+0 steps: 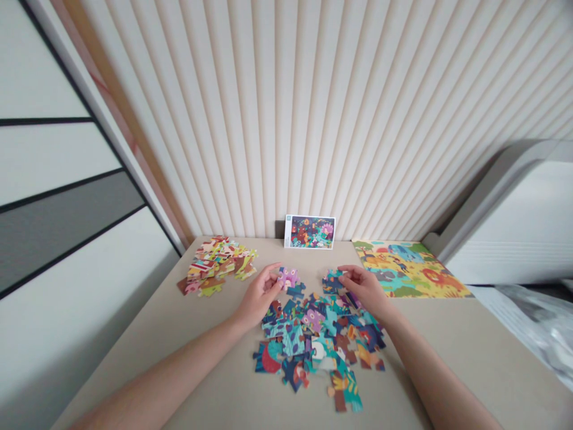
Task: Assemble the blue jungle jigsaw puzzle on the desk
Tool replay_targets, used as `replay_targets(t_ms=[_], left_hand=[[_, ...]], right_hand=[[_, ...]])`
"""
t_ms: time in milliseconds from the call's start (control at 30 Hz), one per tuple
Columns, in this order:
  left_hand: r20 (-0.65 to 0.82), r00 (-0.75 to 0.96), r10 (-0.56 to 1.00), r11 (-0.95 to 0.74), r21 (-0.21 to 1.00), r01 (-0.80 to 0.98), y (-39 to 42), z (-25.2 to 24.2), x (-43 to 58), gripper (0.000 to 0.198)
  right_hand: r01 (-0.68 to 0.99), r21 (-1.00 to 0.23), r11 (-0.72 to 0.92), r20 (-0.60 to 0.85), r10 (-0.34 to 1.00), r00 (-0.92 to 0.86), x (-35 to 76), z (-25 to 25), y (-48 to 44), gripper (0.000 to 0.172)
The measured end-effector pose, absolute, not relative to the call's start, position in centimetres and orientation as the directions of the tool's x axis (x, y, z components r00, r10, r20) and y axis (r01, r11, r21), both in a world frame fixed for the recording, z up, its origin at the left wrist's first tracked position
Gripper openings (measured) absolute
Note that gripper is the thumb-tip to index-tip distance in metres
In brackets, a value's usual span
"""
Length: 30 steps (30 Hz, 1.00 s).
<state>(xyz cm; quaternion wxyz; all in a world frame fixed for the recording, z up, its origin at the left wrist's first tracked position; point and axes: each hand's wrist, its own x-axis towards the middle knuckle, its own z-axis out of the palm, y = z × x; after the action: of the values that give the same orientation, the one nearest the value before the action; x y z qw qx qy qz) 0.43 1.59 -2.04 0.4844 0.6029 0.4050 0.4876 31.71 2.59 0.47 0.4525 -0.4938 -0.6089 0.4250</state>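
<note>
Over a loose pile of pieces (317, 340) at 12 o'clock on the surface (447, 358), the left hand's (262, 295) fingers pinch a purple piece (289, 278) and the right hand's (364, 289) fingers clamp a teal piece (333, 280), with warm-toned pieces (217, 266) farther off at 11, an assembled puzzle (403, 269) at 1, and a picture card (310, 232) farthest at 12.

Puzzle piece (332, 280) partly hidden by right hand (364, 288)
</note>
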Motion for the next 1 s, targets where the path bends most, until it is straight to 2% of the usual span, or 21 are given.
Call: replay_targets(t_ms=[200, 700, 1000], left_hand=[[0.188, 0.191, 0.963, -0.193, 0.981, 0.008, 1.7, -2.23, 0.42, 0.05], [0.18, 0.187, 0.966, -0.19, 0.981, 0.038, 1.65, -2.17, 0.43, 0.049], [0.141, 0.187, 0.972, -0.141, 0.99, -0.015, 1.71, -2.52, 0.45, 0.048]], right_hand=[[0.195, -0.975, 0.108, 0.068, 0.977, -0.203, 31.17, 1.13, 1.96, 0.047], [0.192, -0.98, 0.058, 0.015, 0.975, -0.221, 30.94, 1.03, 1.68, 0.045], [0.328, -0.932, 0.152, 0.081, 0.972, -0.221, 31.3, 1.0, 1.88, 0.044]])
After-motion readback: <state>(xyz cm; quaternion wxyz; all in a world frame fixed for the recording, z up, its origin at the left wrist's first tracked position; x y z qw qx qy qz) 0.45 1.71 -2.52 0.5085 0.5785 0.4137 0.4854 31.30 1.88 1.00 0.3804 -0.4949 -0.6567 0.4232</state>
